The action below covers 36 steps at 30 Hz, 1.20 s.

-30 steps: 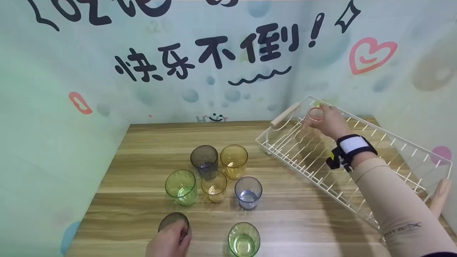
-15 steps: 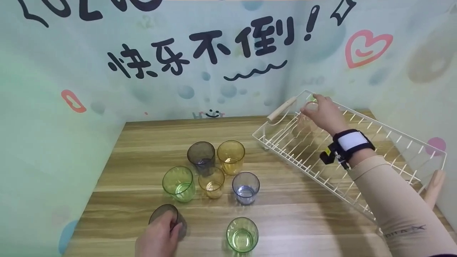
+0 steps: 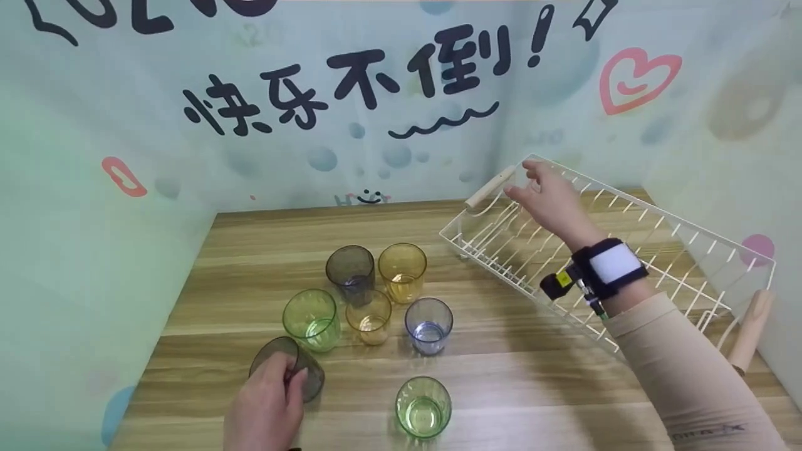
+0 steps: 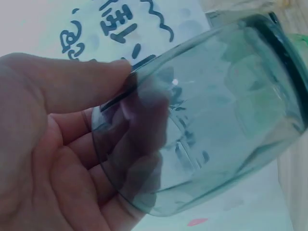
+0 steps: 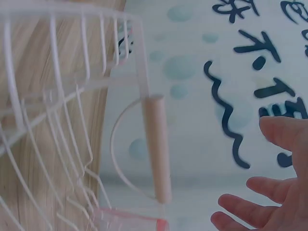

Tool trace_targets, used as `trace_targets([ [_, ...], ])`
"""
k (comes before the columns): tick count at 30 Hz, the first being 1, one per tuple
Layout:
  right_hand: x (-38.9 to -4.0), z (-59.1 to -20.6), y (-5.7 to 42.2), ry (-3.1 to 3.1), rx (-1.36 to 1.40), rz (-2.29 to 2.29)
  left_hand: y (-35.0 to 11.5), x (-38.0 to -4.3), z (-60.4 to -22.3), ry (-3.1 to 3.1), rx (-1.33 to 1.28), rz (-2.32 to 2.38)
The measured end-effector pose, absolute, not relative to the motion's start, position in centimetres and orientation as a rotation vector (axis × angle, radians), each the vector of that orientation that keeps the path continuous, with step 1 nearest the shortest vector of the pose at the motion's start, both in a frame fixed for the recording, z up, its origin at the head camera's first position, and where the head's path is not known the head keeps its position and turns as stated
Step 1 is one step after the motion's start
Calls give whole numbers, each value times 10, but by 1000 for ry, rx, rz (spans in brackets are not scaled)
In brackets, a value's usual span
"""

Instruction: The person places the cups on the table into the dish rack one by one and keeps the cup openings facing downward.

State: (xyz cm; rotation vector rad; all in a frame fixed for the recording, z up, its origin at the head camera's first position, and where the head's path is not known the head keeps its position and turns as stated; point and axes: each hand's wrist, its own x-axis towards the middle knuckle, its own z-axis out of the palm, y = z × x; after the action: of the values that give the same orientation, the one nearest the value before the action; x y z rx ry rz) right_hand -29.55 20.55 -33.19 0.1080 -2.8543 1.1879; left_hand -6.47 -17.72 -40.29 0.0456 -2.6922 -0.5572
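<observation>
My left hand grips a dark grey drinking glass by its rim, thumb on one side and fingers on the other. The glass is tilted, and the left wrist view shows its clear grey wall close up. Over the far left corner of the white wire dish rack, my right hand has its fingers spread and holds nothing. A pink-rimmed glass sits in the rack, apart from those fingers in the right wrist view; in the head view the hand mostly hides it.
Left of the rack stand a dark glass, two amber glasses, a green glass and a bluish glass. Another green glass is nearer the front. The rack has wooden handles; a printed curtain hangs behind.
My right hand has let go of the pink glass in the rack and drawn its fingers off it. My left hand has lifted and tilted the dark grey glass, moving it left and away from me.
</observation>
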Motion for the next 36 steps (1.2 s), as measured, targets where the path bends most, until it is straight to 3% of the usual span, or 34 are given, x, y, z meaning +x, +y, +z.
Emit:
trace_targets([
  [14, -238, -339, 164, -2731, 289, 1318, -157, -75, -398, -2366, -96, -645],
  [28, -174, -360, 133, -2532, 620, 1927, -118, -86, -398, -2300, -253, -1151],
  [36, -153, -377, 121, -2433, 832, 1972, -96, -93, -398, -2344, -326, -1360],
])
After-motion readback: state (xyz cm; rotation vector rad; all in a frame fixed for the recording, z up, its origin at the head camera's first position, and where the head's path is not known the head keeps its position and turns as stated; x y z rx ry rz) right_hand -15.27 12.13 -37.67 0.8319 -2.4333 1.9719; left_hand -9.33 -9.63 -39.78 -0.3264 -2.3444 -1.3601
